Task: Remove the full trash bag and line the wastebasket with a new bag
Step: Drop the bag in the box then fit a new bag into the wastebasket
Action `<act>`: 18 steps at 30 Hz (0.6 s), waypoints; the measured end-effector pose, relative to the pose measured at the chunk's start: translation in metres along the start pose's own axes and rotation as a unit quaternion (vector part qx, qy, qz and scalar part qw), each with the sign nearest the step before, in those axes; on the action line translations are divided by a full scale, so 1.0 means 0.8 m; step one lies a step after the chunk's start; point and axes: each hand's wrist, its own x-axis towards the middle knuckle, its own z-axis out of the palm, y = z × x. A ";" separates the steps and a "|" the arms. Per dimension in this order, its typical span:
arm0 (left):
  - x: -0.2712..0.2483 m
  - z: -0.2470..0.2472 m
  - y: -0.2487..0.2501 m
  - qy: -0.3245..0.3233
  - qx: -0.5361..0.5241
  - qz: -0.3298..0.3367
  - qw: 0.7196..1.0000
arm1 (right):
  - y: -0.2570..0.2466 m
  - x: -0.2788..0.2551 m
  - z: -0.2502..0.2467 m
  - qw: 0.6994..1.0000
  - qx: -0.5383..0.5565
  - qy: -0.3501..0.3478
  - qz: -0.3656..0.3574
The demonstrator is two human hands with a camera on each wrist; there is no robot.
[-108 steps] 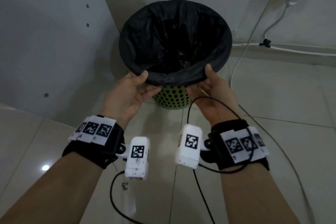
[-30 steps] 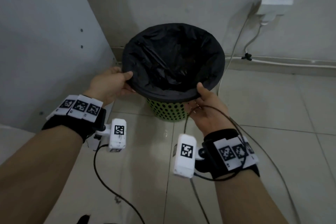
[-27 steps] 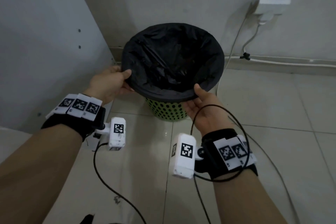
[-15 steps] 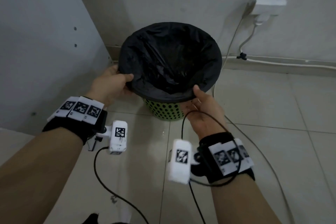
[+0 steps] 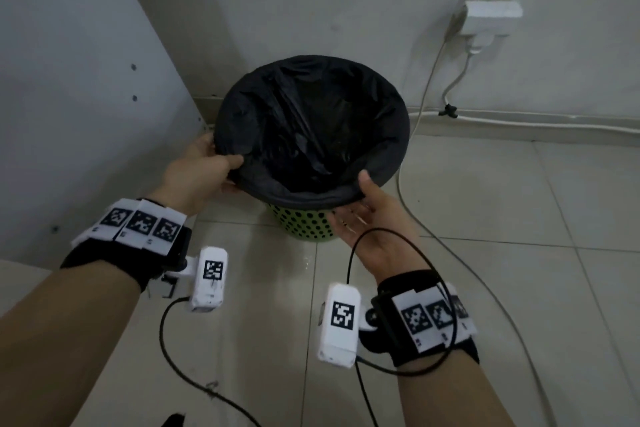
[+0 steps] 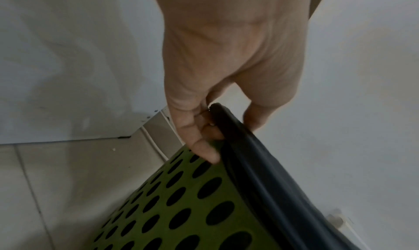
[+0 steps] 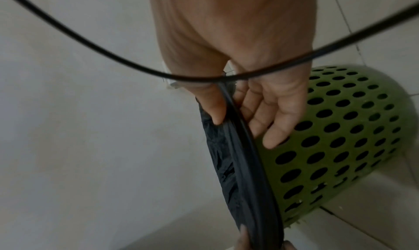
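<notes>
A green perforated wastebasket [image 5: 301, 227] stands on the tiled floor in a corner. It is lined with a black trash bag [image 5: 311, 128] whose edge is folded over the rim. My left hand [image 5: 207, 168] grips the bag-covered rim on the left, thumb on top and fingers curled beneath [image 6: 226, 133]. My right hand [image 5: 362, 199] is at the near right rim, palm up. Its thumb [image 7: 213, 110] presses the bag inside the rim while its fingers [image 7: 272, 128] lie spread on the basket wall [image 7: 340, 137] below. The bag's contents are too dark to make out.
A white panel [image 5: 86, 80] stands close on the left and a wall behind. A wall socket with a plug [image 5: 491, 10] feeds white cables [image 5: 419, 114] down past the basket's right side and along the skirting. Black wrist-camera cables [image 5: 162, 340] trail over the floor tiles.
My left hand has slid from the near rim round to the left side. My right hand stays at the near right rim, palm turned further up. The basket looks smaller in the head view.
</notes>
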 end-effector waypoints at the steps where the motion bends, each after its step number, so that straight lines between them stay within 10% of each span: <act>1: 0.001 -0.003 0.001 -0.005 0.008 0.003 1.000 | -0.006 0.003 0.000 1.000 0.013 0.006 -0.012; 18: -0.006 0.010 -0.001 -0.017 -0.041 -0.015 0.999 | -0.014 0.009 -0.009 0.996 0.059 0.036 -0.058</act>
